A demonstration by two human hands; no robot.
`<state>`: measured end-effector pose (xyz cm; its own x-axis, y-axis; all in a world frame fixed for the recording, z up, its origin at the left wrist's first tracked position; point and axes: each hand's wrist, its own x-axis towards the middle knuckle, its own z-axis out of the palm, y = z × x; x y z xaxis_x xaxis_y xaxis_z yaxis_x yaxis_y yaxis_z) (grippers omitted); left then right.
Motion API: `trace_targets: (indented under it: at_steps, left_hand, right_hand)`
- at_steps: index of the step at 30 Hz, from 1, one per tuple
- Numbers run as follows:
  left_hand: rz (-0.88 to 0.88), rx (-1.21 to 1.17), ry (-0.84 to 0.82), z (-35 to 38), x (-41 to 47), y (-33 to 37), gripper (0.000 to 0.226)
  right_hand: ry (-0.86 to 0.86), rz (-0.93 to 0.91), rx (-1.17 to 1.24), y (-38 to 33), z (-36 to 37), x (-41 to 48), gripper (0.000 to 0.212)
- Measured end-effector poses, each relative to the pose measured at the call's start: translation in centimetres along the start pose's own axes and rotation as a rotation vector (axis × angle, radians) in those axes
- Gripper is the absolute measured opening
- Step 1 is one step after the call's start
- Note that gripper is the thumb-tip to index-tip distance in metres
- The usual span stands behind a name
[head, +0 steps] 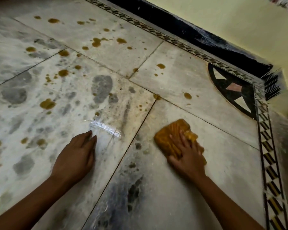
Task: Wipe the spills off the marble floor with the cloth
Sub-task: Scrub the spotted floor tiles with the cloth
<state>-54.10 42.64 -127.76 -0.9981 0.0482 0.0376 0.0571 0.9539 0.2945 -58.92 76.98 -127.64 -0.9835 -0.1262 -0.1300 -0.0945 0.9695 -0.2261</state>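
Head view. Far left of the black corner inlay (243, 97), brown spills (47, 104) scattered over the marble floor (181, 188). Nearer, also left of the inlay, left hand (76, 155) flat on the floor, fingers straight, holding nothing. Below-left of the inlay, orange cloth (168, 135) on the floor, pressed under the right hand (188, 156), fingers spread flat.

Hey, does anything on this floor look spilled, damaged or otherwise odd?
Yes. Brown spills dot the marble floor ahead and left of the orange cloth under the right hand. Grey smudges mark the tiles, and a bright streak lies just beyond the left hand.
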Motion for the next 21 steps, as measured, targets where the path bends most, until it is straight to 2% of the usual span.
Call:
trace_targets:
  at_steps: [3, 5, 9, 11, 13, 15, 17, 19, 21]
  left_hand:
    - [-0.008, 0.0, -0.008, 0.0, -0.3, 0.2, 0.053]
    - [-0.014, 0.005, 0.001, -0.2, -0.2, 0.3, 0.052]
    - [-0.027, 0.01, -0.019, -0.1, 0.3, 0.2, 0.054]
    - [-0.036, 0.013, -0.017, 0.0, 0.6, 0.0, 0.054]
    - [-0.028, 0.022, -0.01, -0.3, 1.1, 0.0, 0.054]
    - [-0.011, 0.036, -0.016, -0.5, 1.4, -0.1, 0.053]
    - [-0.003, 0.037, -0.025, -0.4, 1.1, 0.0, 0.054]
    - [-0.002, 0.038, -0.033, -0.2, 0.7, 0.0, 0.054]
    - [-0.003, 0.048, -0.052, 0.0, 0.6, -0.2, 0.055]
  right_hand:
    - [-0.011, 0.136, 0.038, -5.1, 0.2, 6.1, 0.092]
    - [-0.03, 0.092, 0.08, -9.5, 1.1, 8.2, 0.088]
    - [-0.033, -0.268, 0.072, -12.6, 2.8, 4.6, 0.082]
    - [-0.022, -0.452, 0.035, -9.6, 3.4, 0.8, 0.078]
    - [0.017, -0.503, 0.012, -4.5, 2.9, -1.3, 0.079]
    - [0.047, -0.376, -0.026, 0.3, 1.3, -0.6, 0.081]
    - [0.044, -0.149, -0.053, 2.3, -0.5, 2.3, 0.082]
    - [-0.003, 0.056, -0.03, 0.3, -1.3, 6.5, 0.084]
    - [-0.043, 0.132, 0.026, -4.2, -0.8, 10.3, 0.085]
